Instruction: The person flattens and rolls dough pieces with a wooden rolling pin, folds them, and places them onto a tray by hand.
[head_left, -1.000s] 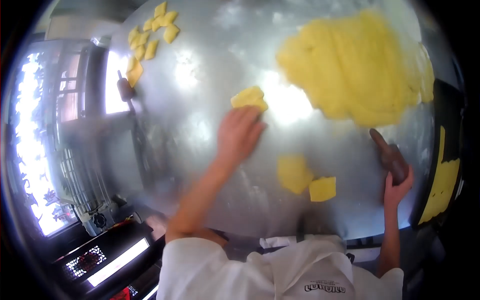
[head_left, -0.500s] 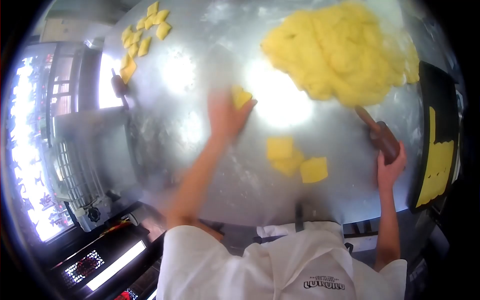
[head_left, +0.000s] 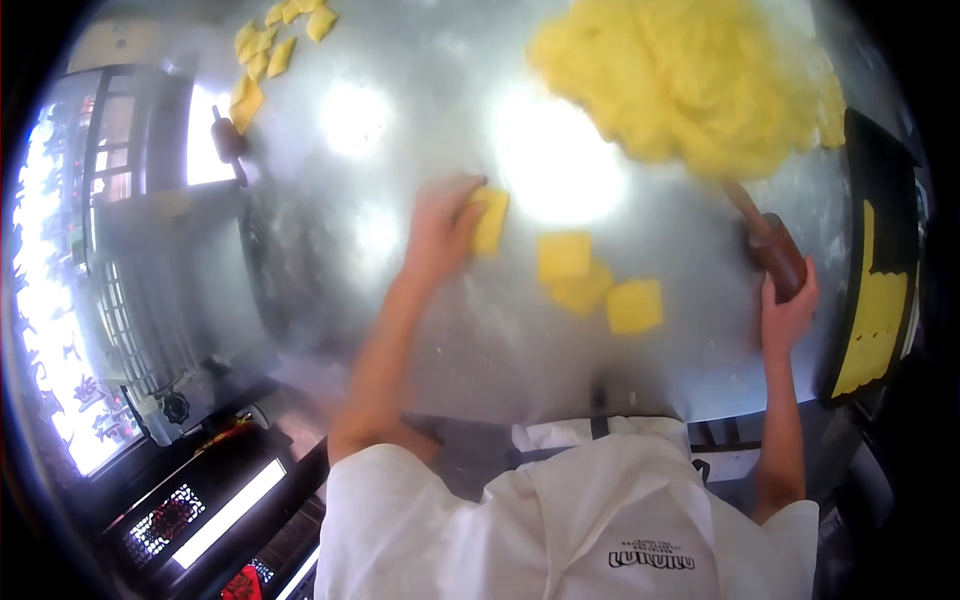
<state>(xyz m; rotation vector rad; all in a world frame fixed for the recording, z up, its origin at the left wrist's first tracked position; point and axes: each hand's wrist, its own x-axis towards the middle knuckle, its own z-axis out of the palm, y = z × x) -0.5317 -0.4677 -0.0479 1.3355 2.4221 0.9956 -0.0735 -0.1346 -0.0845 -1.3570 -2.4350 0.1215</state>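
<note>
My left hand (head_left: 436, 232) is closed on a flat yellow dough square (head_left: 490, 222), with the thumb across its near face. Whether that piece is clear of the metal table (head_left: 400, 300) or touching it, I cannot tell. On the right, my right hand (head_left: 790, 312) grips the near end of a brown rolling pin (head_left: 776, 250), whose far handle points at the dough. Between my hands lie several yellow dough squares (head_left: 565, 255), some overlapping. A large, lumpy yellow dough mass (head_left: 680, 85) rests beyond the rolling pin.
A dark tray (head_left: 872, 190) at the right edge carries a yellow dough sheet (head_left: 872, 335). Small dough pieces (head_left: 282, 55) lie scattered at the far left. Another rolling pin (head_left: 228, 138) sits by the table's left edge, near a grey machine (head_left: 170, 250).
My left hand has drawn back toward me with the dough square, its thumb now over the piece. My right hand keeps its hold on the rolling pin. The whole view has shifted slightly.
</note>
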